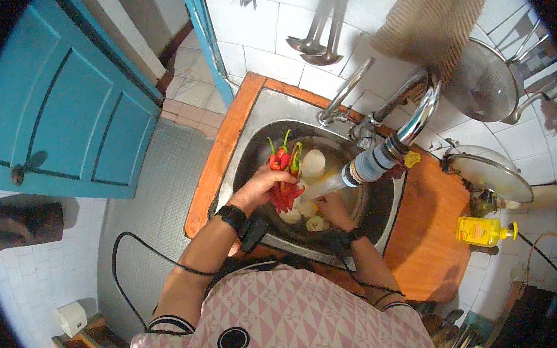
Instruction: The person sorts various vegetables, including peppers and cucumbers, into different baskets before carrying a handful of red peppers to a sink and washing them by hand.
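Note:
My left hand [259,186] grips a bunch of red chili peppers [286,194] with green stems, held above the left side of the stainless steel sink [248,122]. Water streams from the faucet [375,162] beside the peppers. Lower in the basin, to the right of the stream, is my right hand [336,213]. Its fingers are partly hidden by the water, so I cannot tell whether they hold anything. Pale, rounded vegetable pieces [313,163] lie in the basin, one behind the chilies. Another piece [317,223] sits near my right hand.
A wooden counter [426,234] borders the sink, with a yellow pump bottle [482,232] at its right edge. Ladles [322,55], a brown cloth [427,28] and a strainer [482,82] hang at the tiled wall. A lidded pan [494,176] stands back right. A blue door [73,104] is left.

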A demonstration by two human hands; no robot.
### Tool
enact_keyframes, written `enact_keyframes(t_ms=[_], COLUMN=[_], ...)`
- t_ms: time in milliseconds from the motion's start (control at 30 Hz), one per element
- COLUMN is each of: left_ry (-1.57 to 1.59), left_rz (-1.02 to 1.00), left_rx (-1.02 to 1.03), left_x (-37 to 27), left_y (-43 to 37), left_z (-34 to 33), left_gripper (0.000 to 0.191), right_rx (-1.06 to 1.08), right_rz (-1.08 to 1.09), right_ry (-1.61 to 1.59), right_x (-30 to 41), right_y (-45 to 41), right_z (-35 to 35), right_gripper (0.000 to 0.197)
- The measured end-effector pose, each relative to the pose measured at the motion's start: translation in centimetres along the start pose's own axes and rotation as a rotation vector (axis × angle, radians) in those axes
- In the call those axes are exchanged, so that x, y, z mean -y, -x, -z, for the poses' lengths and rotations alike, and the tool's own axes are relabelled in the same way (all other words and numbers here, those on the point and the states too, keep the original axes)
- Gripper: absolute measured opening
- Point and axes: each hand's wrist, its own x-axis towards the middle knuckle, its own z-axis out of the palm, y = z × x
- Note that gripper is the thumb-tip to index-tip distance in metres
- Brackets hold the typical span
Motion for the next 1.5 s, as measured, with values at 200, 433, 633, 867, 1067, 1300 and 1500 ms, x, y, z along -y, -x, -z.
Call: enact_keyframes(t_ms=[200,433,633,867,1067,1300,1500], left_ry=[0.105,0.076,-0.043,-0.104,-0.865,-0.243,-0.534], left_rz=[0.102,0.037,-0.024,0.016,-0.245,-0.015,-0.002], left_rx=[0.140,0.210,0.142,0.073,-0.174,0.167,0.154], left_x=[2.4,3.7,3.2,3.0,4.8,4.6,4.8], left_y=[-0.8,-1.3,-1.9,-2.5,-3.3,-4.7,-3.5], left_z=[-0.1,-2.2,-3.1,-4.5,-7.4,-3.4,-3.2], left_gripper=[0.037,0.037,0.034,0.031,0.054,0.039,0.046], right_rx=[-0.137,-0.312,-0.413,-0.305,-0.550,-0.374,-0.217], right_rz=[-0.243,-0.131,0.113,-0.438,-0.501,-0.508,-0.294], right_ry=[-0.460,-0.307,-0.040,-1.356,-0.790,-1.578,-1.015], right_x=[4.4,11.1,9.6,11.5,9.2,12.3,11.1], right_y=[-0.7,-1.2,-1.1,-0.2,-0.2,-0.8,-2.2], right_z=[3.8,5.3,6.6,7.8,5.8,7.0,5.5], right_gripper=[0.017,0.018,0.020,0.012,0.022,0.028,0.033])
